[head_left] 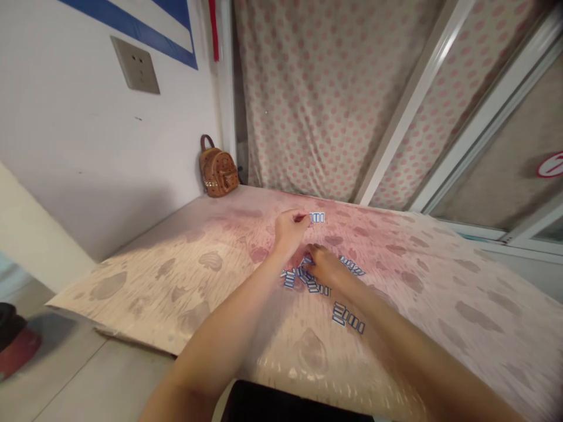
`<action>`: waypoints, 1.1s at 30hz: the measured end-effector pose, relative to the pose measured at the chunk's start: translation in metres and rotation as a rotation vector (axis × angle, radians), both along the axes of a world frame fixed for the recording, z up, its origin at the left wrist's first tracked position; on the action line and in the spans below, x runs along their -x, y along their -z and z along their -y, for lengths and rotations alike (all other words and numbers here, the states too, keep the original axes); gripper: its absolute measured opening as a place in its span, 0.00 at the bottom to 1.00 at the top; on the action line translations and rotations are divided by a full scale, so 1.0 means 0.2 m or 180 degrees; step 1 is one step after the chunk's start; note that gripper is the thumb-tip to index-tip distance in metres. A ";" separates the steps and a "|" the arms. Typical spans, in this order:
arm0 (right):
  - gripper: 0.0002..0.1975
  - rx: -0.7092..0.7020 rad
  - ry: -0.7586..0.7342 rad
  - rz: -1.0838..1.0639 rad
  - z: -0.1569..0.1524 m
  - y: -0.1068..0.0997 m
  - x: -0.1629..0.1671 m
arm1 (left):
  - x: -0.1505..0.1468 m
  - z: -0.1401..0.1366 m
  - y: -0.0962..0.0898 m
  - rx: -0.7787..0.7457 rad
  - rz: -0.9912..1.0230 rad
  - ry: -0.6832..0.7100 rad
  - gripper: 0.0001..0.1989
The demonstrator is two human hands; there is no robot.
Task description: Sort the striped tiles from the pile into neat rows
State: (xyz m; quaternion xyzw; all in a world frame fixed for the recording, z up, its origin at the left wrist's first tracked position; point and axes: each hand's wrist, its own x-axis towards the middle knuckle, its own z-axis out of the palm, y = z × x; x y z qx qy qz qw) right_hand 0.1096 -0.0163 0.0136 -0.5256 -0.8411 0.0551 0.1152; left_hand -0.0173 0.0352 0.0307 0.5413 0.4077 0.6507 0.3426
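My left hand [290, 230] is closed in a pinch at the left end of a short row of small white pieces with blue edges [317, 217], towards the back of the table. Its fingertips partly cover that end. Nearer to me, my right hand [326, 265] has its fingers bent down and closed on a blue-edged white piece [307, 261] at the top of a loose pile [311, 284]. More such pieces [352, 265] lie just right of this hand, partly behind it. A further small group [348, 317] lies in front, beside my right forearm.
A patterned pinkish cloth [211, 281] covers the table. A brown mini backpack [219, 170] stands at the back left corner against the wall. Behind the table hangs a dotted curtain [329, 99] with white frame bars. Something black [290, 404] is at the near edge.
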 end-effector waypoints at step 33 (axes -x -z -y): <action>0.07 -0.1366 0.0713 -0.2947 0.11 -0.06 -0.31 | -0.20 0.24 -0.04 0.0631 0.0284 0.0794 0.04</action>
